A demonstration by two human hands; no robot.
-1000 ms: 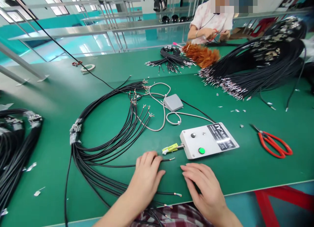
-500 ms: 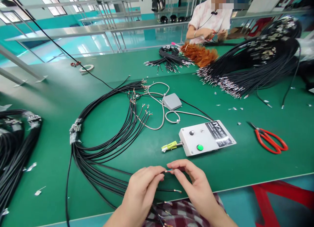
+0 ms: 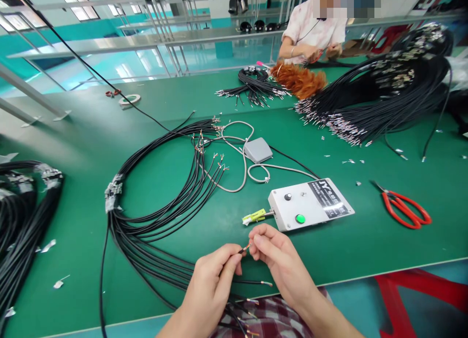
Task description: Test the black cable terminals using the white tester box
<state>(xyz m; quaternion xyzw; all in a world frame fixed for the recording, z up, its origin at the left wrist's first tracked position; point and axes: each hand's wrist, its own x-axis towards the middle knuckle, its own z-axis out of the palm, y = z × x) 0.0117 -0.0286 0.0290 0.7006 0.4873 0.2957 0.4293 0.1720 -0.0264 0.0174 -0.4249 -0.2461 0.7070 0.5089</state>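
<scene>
A green worktop (image 3: 365, 250) fills the view, in a bright room with teal floor and metal rack frames behind its far edge. At the near edge, the left hand (image 3: 210, 289) pinches a thin black cable (image 3: 241, 251) just behind its stripped tip, thumb and forefinger closed on it. The right hand (image 3: 278, 260) meets it there, fingertips closed on the bare wire ends at that tip. The cable is held just above the worktop, near the middle of the near edge, just in front of one white control box (image 3: 310, 204) with a green button and a yellow-green clip on its left end. One grey pedal (image 3: 258, 150) sits behind the box. One pair of red scissors (image 3: 402, 209) lies toward the right edge. One loop of black cables (image 3: 153, 216) spreads left of centre; their number cannot be counted. Across the far edge, another person (image 3: 318, 31) works by a large heap of black cables (image 3: 383, 94).
</scene>
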